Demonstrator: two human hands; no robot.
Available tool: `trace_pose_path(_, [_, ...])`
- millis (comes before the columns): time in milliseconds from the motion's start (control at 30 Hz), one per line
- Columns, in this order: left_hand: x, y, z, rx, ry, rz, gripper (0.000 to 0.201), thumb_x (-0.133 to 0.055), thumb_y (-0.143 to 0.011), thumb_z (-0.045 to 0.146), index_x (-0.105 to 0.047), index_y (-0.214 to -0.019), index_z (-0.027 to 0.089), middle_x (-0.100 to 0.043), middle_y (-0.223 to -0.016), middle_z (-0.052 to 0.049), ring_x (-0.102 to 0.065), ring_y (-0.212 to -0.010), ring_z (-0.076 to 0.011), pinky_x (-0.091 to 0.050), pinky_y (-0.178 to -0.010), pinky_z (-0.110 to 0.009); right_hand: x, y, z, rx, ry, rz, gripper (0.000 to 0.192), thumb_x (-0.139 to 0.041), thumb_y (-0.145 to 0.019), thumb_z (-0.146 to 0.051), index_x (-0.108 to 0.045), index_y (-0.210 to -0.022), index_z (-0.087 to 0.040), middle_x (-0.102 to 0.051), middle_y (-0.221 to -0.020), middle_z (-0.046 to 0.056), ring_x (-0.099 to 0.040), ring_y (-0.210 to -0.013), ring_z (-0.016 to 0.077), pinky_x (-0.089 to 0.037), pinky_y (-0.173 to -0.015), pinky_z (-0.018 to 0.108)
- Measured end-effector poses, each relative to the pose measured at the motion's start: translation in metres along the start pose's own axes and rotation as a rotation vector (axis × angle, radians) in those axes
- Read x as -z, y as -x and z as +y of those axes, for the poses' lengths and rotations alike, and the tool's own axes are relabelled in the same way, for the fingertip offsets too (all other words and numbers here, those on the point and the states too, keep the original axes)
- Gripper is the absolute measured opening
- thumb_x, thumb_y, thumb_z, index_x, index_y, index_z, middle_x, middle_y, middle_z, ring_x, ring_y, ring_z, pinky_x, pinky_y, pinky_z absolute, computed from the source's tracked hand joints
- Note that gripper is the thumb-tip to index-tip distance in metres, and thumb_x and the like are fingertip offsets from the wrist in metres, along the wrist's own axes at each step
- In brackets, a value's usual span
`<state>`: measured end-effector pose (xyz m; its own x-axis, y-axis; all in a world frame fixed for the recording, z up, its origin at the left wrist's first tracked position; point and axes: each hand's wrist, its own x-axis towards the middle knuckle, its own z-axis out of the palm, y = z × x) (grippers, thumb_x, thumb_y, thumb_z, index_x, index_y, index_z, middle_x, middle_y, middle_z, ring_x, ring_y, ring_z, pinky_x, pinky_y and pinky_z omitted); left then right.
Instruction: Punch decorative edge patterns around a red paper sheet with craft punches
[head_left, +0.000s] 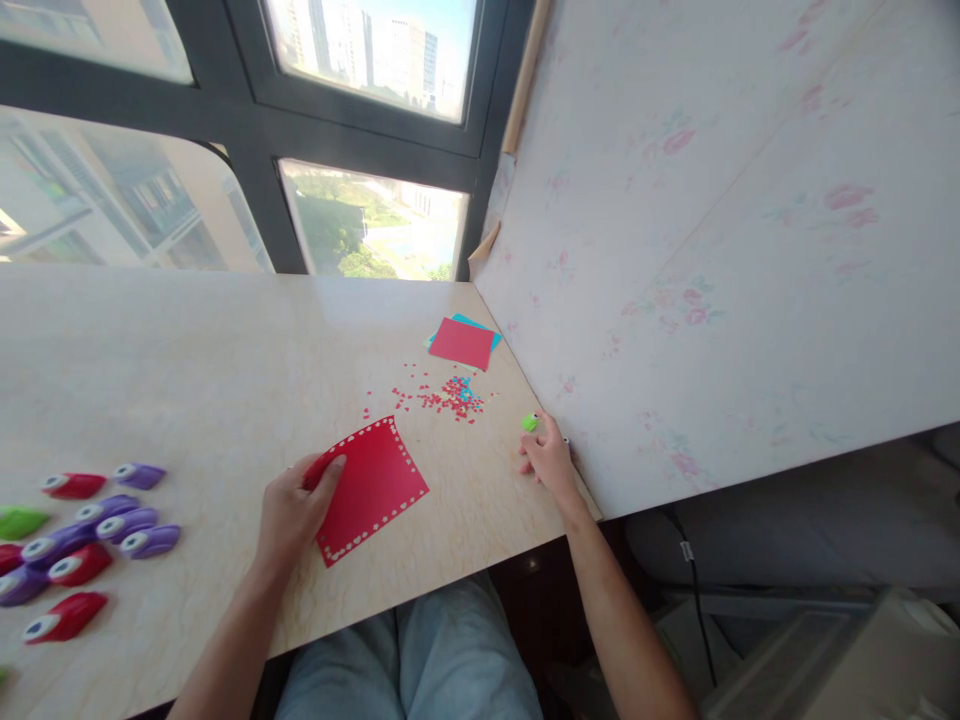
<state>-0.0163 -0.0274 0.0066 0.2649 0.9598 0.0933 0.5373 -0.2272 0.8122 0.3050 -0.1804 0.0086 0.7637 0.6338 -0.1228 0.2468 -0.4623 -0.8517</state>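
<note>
Red paper [371,490], a square sheet with small holes punched along its edges, lies flat on the worktop [187,350], and the left hand [292,510] pins its near-left corner: the thumb lies on top of the sheet and the rest of the grip is closed around that corner. Well off to the right of that grip, at the worktop's right edge against the flowered wall panel [712,250], the right hand [547,460] rests with its fingers curled down around a small green punch [530,422] (only the tip of the punch shows past the fingertips, so how firmly it is held I cannot tell).

Between the two hands and a little beyond them lies a scatter of tiny red and blue paper bits [450,395]. Farther beyond that, near the wall, sits a red sheet stacked on a blue one [463,342]. Far to the left of the left hand's grip, a cluster of purple, red and green punches [82,545] lies along the worktop's left side. Beyond the worktop is a dark-framed window [300,130].
</note>
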Motion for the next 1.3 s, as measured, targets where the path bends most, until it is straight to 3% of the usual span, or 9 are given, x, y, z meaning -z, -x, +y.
trace_pose_path(100, [0.000, 0.000, 0.000, 0.012, -0.004, -0.007, 0.036, -0.054, -0.082, 0.053, -0.070, -0.086, 0.021, -0.073, -0.076, -0.002, -0.066, -0.064, -0.0222, -0.047, -0.052, -0.027, 0.000, 0.005, 0.000, 0.041, 0.010, 0.006, 0.055, -0.054, -0.085, -0.036, -0.044, -0.137, -0.019, -0.065, -0.075, -0.001, -0.061, -0.042, 0.0121, -0.031, -0.029, 0.015])
trace_pose_path(267, [0.000, 0.000, 0.002, 0.009, -0.016, 0.003, 0.038, -0.053, -0.082, 0.054, -0.070, -0.086, 0.020, -0.074, -0.078, -0.003, -0.066, -0.066, -0.0227, -0.048, -0.055, -0.027, -0.003, 0.003, -0.001, 0.004, 0.056, 0.073, 0.061, -0.055, -0.087, -0.040, -0.039, -0.140, -0.014, -0.065, -0.073, 0.000, -0.057, -0.039, 0.0115, -0.032, -0.031, 0.018])
trace_pose_path(433, [0.000, 0.000, 0.001, 0.008, -0.007, 0.012, 0.038, -0.053, -0.081, 0.053, -0.070, -0.086, 0.020, -0.074, -0.079, -0.003, -0.067, -0.068, -0.0232, -0.049, -0.058, -0.028, -0.008, -0.008, -0.002, 0.049, 0.207, 0.046, 0.042, -0.056, -0.088, -0.047, -0.062, -0.114, -0.013, -0.063, -0.064, -0.001, -0.051, -0.036, 0.0107, -0.037, -0.040, 0.023])
trace_pose_path(633, [-0.002, -0.001, -0.004, 0.014, 0.087, -0.005, 0.039, -0.055, -0.081, 0.053, -0.072, -0.094, 0.021, -0.075, -0.089, -0.005, -0.068, -0.078, -0.0247, -0.053, -0.066, -0.029, -0.016, -0.002, -0.010, 0.209, 0.499, 0.091, 0.033, -0.063, -0.084, -0.052, -0.069, -0.093, -0.020, -0.068, -0.075, 0.003, -0.063, -0.068, 0.0193, -0.038, -0.057, 0.025])
trace_pose_path(800, [-0.002, 0.001, -0.005, 0.031, 0.188, -0.003, 0.043, -0.057, -0.081, 0.054, -0.072, -0.096, 0.017, -0.074, -0.091, -0.007, -0.067, -0.082, -0.0252, -0.054, -0.068, -0.030, -0.025, 0.011, -0.010, 0.340, 0.623, 0.107, 0.025, -0.058, -0.087, -0.040, -0.069, -0.097, -0.020, -0.069, -0.092, 0.007, -0.062, -0.081, 0.0203, -0.041, -0.065, 0.027])
trace_pose_path(967, [-0.003, 0.002, -0.004, 0.026, 0.238, -0.010, 0.041, -0.057, -0.082, 0.051, -0.073, -0.094, 0.016, -0.074, -0.088, -0.007, -0.066, -0.078, -0.0225, -0.052, -0.064, -0.028, -0.038, 0.022, -0.001, 0.566, 0.394, 0.001, 0.029, -0.052, -0.090, -0.034, -0.067, -0.108, -0.017, -0.065, -0.101, 0.010, -0.062, -0.091, 0.0223, -0.049, -0.081, 0.033])
trace_pose_path(1100, [-0.003, 0.002, -0.005, 0.009, 0.290, -0.027, 0.039, -0.058, -0.082, 0.050, -0.072, -0.093, 0.016, -0.073, -0.088, -0.007, -0.065, -0.078, -0.0220, -0.052, -0.064, -0.029, -0.050, 0.029, -0.002, 0.689, 0.155, -0.164, 0.028, -0.053, -0.093, -0.034, -0.065, -0.113, -0.018, -0.065, -0.102, 0.011, -0.063, -0.091, 0.0211, -0.053, -0.081, 0.034])
trace_pose_path(1300, [-0.002, 0.005, -0.002, 0.007, 0.361, -0.045, 0.039, -0.059, -0.082, 0.052, -0.070, -0.089, 0.015, -0.071, -0.084, -0.007, -0.062, -0.074, -0.0205, -0.050, -0.059, -0.027, -0.071, 0.032, -0.013, 0.856, 0.093, -0.287, 0.024, -0.053, -0.093, -0.026, -0.065, -0.113, -0.022, -0.067, -0.107, 0.010, -0.063, -0.103, 0.0222, -0.052, -0.093, 0.039])
